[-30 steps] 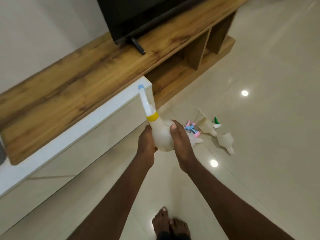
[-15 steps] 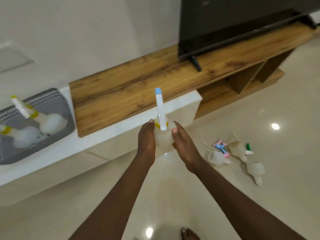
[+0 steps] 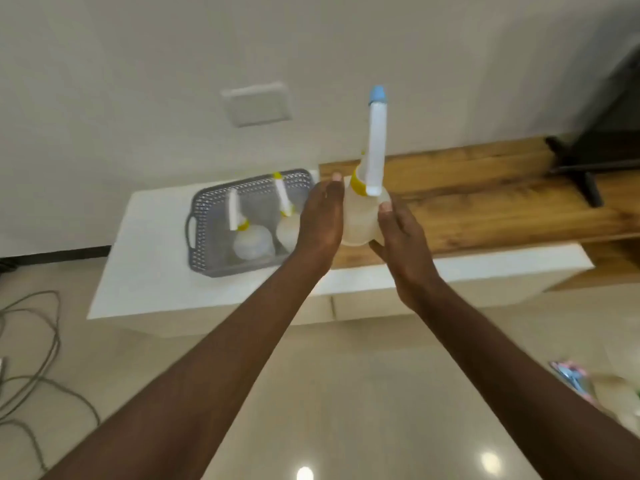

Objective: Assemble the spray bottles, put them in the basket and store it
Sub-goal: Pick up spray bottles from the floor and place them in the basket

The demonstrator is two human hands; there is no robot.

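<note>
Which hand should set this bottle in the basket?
Left, probably: the left hand grips the bottle on the side toward the basket, while the right hand is farther away.

Single head view, looking forward and down, near hands
</note>
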